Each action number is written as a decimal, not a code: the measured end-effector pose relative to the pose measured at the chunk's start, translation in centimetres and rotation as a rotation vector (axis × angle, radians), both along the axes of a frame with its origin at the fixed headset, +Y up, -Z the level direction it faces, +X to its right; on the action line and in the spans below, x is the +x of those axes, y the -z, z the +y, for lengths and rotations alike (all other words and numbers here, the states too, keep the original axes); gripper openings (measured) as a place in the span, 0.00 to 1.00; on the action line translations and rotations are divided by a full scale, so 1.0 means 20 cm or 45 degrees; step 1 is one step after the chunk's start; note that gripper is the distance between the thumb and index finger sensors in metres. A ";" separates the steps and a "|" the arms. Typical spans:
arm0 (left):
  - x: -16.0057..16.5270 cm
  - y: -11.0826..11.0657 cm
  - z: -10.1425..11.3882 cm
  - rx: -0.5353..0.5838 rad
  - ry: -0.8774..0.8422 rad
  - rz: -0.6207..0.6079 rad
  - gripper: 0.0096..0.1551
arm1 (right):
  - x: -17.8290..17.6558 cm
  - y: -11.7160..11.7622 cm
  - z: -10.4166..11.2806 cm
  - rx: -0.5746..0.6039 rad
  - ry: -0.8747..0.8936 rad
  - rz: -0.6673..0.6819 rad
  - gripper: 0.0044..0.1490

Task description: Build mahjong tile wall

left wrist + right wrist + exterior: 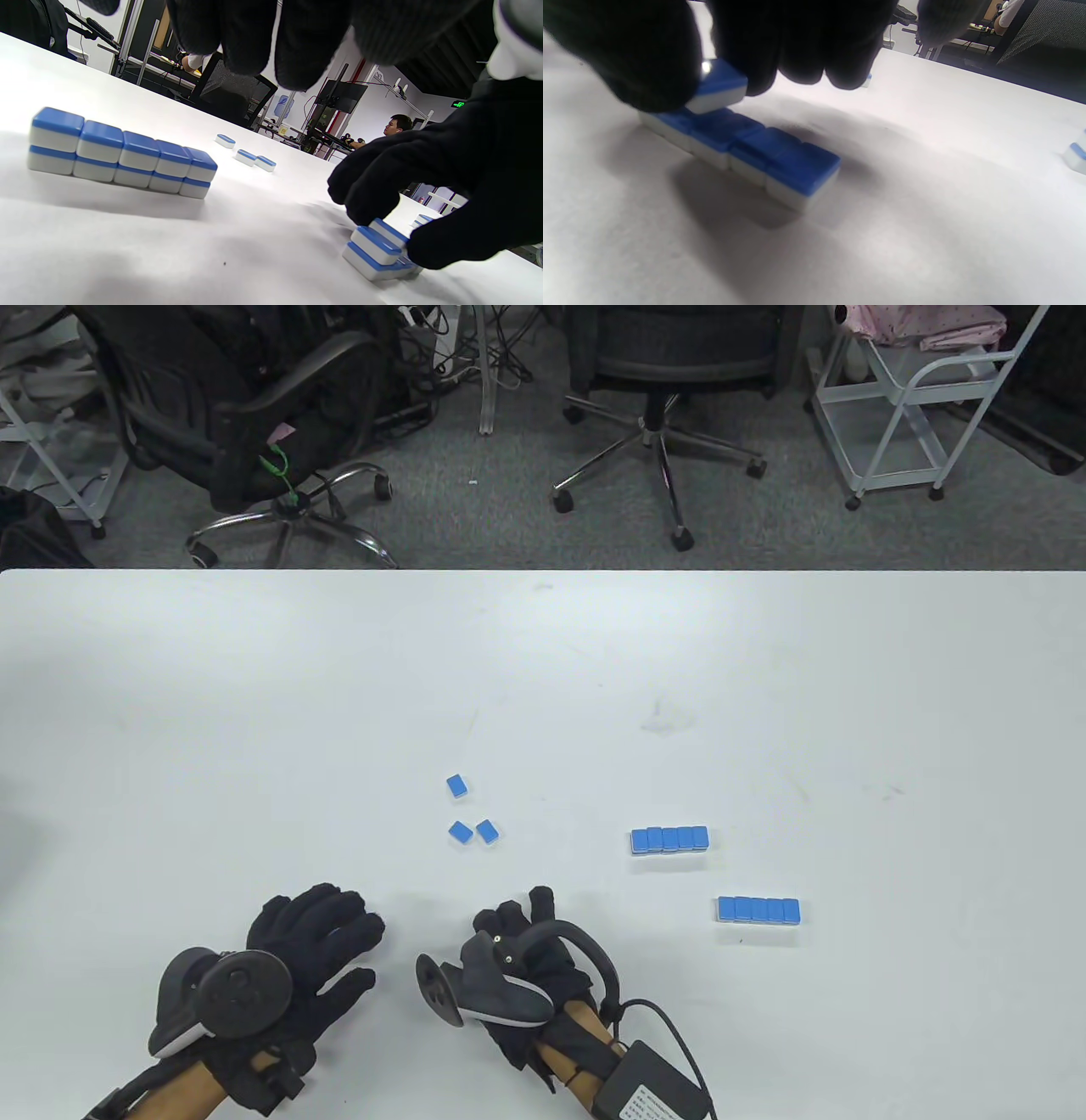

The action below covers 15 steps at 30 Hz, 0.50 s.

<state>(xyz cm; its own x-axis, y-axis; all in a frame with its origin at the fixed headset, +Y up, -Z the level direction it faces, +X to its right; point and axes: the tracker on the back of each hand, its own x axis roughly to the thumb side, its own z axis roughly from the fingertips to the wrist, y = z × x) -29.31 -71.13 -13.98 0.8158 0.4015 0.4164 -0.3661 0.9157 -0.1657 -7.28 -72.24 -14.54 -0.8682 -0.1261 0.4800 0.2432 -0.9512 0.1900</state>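
The mahjong tiles are blue on top and white below. My right hand (513, 920) pinches one tile (721, 82) between thumb (649, 63) and fingers, just above the far end of a flat row of several tiles (768, 156). In the table view this row is hidden under the hand. The left wrist view shows the held tile (377, 248) resting on the row's end. My left hand (339, 933) lies flat on the table, fingers spread, holding nothing. Three loose tiles (461, 832) lie beyond the hands. Two two-layer walls stand to the right, one nearer the middle (669, 839) and one nearer the front (758, 909).
The white table (254, 687) spreads wide behind the tiles. A black power pack (649, 1082) with its cable lies by my right wrist. Office chairs (662, 373) and a white cart (916, 398) stand on the floor past the far edge.
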 end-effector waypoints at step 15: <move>0.00 0.00 0.00 -0.008 -0.002 0.003 0.35 | 0.00 0.00 0.00 -0.016 0.000 0.000 0.38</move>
<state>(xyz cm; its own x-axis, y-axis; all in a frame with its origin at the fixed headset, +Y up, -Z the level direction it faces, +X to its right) -29.36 -71.18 -13.96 0.8162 0.4052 0.4119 -0.3678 0.9141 -0.1706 -7.26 -72.29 -14.45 -0.8680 -0.1204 0.4818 0.2434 -0.9488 0.2015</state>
